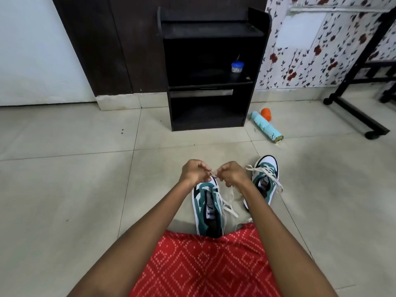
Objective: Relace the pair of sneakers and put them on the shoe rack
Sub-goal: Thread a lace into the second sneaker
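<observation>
Lace (213, 174), flat and white, is pinched by left hand (192, 171) and right hand (232, 173).

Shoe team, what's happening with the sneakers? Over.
Left hand and right hand pinch white lace over near sneaker. Other sneaker beside it, laces loose. Shoe rack ahead, unblocked.

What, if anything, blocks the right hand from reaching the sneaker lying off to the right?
Probably nothing, so yes: the sneaker lies on open floor just beside the right hand. That hand is pinching the lace, though.
</observation>
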